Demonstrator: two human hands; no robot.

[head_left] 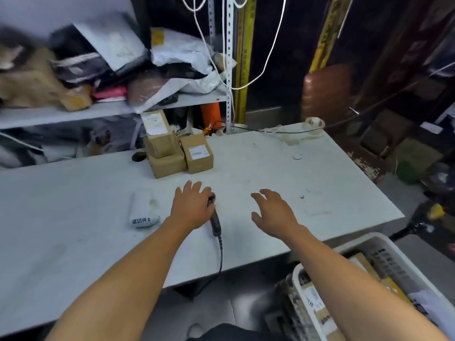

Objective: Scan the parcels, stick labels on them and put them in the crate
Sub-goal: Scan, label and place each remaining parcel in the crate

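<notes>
Three small cardboard parcels (pixel 197 153) with white labels stand stacked together at the back middle of the white table (pixel 270 168). My left hand (pixel 192 205) lies over the black corded scanner (pixel 214 221) on the table, fingers stretched forward; the thumb is hidden. My right hand (pixel 273 212) hovers over bare tabletop to the right, fingers spread, holding nothing. A white pack of printed labels (pixel 142 211) lies left of my left hand. The white plastic crate (pixel 384 243) stands on the floor at the lower right, with several parcels inside.
Behind the table, a metal shelf (pixel 73 112) is piled with bags and parcels. A tape roll (pixel 315 124) and a thin cable lie at the table's far right corner. White cords hang down from above. The scanner's cable runs off the table's front edge.
</notes>
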